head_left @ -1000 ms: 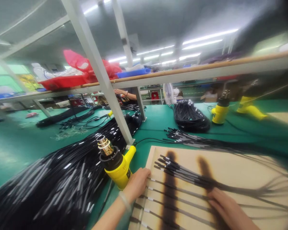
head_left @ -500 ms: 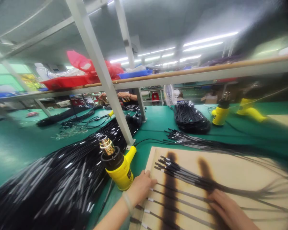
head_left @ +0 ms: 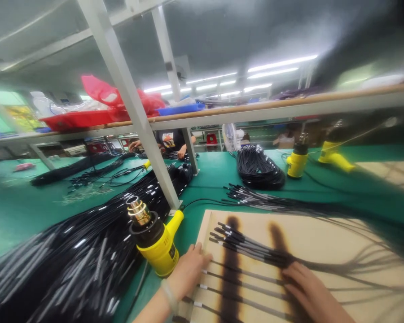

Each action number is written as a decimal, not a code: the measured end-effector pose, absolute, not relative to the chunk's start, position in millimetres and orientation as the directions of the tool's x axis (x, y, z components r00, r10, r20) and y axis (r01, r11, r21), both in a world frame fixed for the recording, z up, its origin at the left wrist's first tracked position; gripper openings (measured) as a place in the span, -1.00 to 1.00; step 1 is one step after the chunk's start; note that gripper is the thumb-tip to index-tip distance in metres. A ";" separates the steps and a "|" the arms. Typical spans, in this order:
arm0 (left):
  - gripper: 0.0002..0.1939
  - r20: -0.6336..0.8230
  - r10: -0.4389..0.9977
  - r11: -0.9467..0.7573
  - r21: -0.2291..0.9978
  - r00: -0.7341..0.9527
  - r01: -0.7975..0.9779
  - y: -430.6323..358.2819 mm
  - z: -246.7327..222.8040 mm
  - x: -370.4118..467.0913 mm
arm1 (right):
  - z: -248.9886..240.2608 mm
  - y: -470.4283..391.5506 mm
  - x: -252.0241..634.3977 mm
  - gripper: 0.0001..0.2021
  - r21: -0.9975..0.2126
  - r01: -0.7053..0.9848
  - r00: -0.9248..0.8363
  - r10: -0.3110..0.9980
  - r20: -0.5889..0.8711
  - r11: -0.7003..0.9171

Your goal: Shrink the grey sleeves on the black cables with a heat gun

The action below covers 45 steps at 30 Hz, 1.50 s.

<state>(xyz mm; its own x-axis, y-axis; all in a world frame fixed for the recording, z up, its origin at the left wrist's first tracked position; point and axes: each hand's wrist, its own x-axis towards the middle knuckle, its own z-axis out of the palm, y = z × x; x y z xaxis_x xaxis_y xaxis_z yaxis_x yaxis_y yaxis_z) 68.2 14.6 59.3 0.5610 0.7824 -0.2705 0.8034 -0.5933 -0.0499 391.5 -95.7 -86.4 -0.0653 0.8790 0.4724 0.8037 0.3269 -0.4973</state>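
Observation:
On a wooden board (head_left: 323, 224) with dark scorch marks lies a row of thin black cables (head_left: 249, 296), side by side, with pale bands near their left ends. My left hand (head_left: 192, 265) is closed at the board's left edge on the end of the uppermost cable in the row. Further right, my right hand (head_left: 306, 287) has its fingers closed on the same cable; its fingertips are partly hidden. Above the row rests a bunch of cables (head_left: 252, 246) with grey sleeves. Left of my left hand, a yellow heat gun (head_left: 158, 251) stands nozzle up.
A large pile of black cables (head_left: 70, 255) covers the bench's left side. A metal post (head_left: 121, 85) rises behind the heat gun to a shelf (head_left: 256, 110). Beyond the board are a coiled cable bundle (head_left: 259, 168) and more yellow heat guns (head_left: 298, 161). Another person (head_left: 175, 141) works across the bench.
The view has shifted slightly, so the scene sits further left. Both my hands keep about the same place on the board. More of the person across the bench shows.

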 end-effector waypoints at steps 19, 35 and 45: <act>-0.73 -0.035 0.770 -0.637 -0.078 0.637 0.767 50.5 31.5 113.1 | -51.7 -74.7 393.3 -0.80 -0.496 0.826 -0.060 0.918 0.393 0.266; -0.80 -0.034 0.808 -0.590 -0.020 0.589 0.807 63.3 36.1 123.0 | -55.2 -60.4 415.7 -0.88 -0.386 0.910 -0.012 0.941 0.338 0.150; -0.84 -0.028 0.826 -0.562 0.029 0.563 0.827 69.4 38.8 134.1 | -55.8 -68.7 406.2 -0.88 -0.677 0.721 -0.022 0.980 0.196 0.152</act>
